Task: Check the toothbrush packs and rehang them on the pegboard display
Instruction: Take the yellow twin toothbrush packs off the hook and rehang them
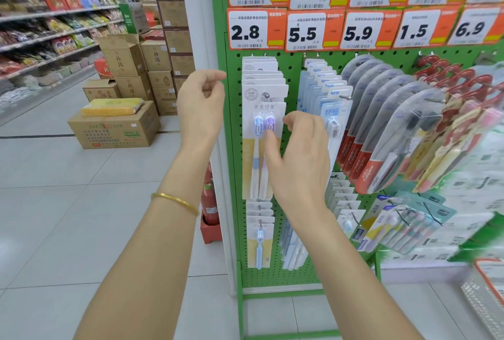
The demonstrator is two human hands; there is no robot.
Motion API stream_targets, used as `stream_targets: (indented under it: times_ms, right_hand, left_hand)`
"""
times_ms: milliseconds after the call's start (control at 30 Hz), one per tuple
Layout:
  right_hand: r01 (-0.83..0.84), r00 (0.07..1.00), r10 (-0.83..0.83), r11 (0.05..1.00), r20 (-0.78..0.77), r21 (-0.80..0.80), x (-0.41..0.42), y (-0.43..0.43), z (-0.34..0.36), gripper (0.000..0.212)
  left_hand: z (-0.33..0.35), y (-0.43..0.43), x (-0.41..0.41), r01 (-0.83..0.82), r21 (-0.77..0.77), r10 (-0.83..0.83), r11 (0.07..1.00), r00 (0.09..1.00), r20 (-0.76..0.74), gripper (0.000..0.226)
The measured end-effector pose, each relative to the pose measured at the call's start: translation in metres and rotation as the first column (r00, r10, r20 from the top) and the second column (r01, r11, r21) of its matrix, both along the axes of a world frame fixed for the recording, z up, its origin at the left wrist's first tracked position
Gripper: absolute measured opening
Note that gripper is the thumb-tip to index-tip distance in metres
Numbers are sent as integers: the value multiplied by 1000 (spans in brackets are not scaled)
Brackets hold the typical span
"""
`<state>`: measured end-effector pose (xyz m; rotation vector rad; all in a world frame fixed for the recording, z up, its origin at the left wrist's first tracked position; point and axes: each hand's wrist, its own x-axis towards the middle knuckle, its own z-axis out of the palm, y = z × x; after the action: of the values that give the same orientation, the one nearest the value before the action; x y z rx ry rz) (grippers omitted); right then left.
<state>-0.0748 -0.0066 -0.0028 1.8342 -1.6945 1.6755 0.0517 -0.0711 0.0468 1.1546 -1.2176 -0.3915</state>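
Green-painted backing of the pegboard display [272,277]; showing the checking step under way at its upper left row. Depicting the front toothbrush pack [253,154] hanging there on the board, with matching packs stacked close behind it. Showing the right hand [300,165] being held in front of that pack, thumb lying across its face and fingers [308,122] curling at its right edge; not possible to tell whether pinching the card or merely touching it. Showing the left hand [200,105] being held up just beside the board's left edge, fingers loosely curled and gripping nothing. Judging the next move: squaring this pack, or reaching for the neighbouring blue-and-white packs [331,94], requiring a clean pinch at the card's top
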Motion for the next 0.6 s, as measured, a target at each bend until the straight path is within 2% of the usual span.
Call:
stream_targets:
  times_ms: [100,233,367,600]
  right_hand:
    - [-7,1000,7,1000,5,8,-2,-1,1,21]
    - [-22,1000,21,999,15,30,-5,-4,1,19]
    - [-47,999,46,998,25,51,-7,-6,1,18]
    - [-50,998,48,996,29,78,-9,-9,1,17]
  left_hand:
    - [14,-25,0,27,-5,-26,1000,987,158,25]
    - [26,-53,-2,74,22,-77,997,919,388,25]
    - [32,-68,0,132,72,-150,989,885,441,15]
    - [32,-76,0,180,80,-198,980,893,403,4]
